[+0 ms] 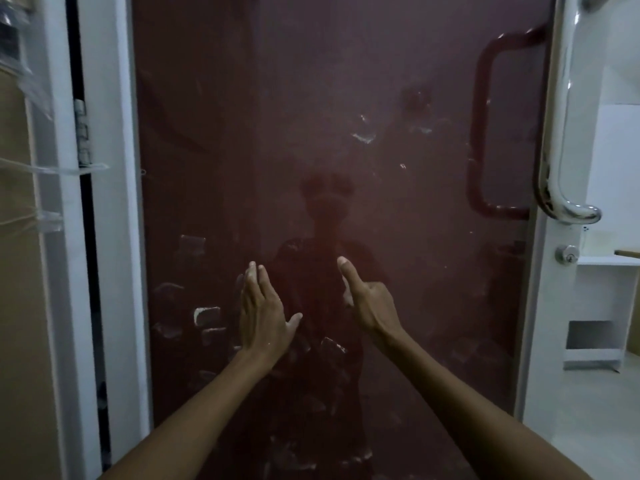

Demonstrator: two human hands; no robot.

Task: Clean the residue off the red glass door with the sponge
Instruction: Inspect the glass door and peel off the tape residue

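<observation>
Where the dark red glass door (329,133) fills the middle of the view, whitish patches of residue (207,316) lie scattered over it, thickest toward its lower left and bottom, with a few smears (364,136) near the upper right. No sponge shows.

Both hands are raised before the lower middle of the pane. The left hand (263,313) is flat and released, fingers straight and together, thumb spread toward the right; its fingertips reach the glass, though whether they press on it I cannot tell. The right hand (369,299) grasps nothing: its forefinger (348,273) is stretched upward at the glass while the other fingers curl in.

A red-tinted loop handle (485,133) shows through the glass near the door's right edge. Beside it, a polished metal pull handle (562,133) runs down the white door frame (543,271), above a round keyhole cylinder (567,254). A white jamb (114,202) stands at the door's left edge.
</observation>
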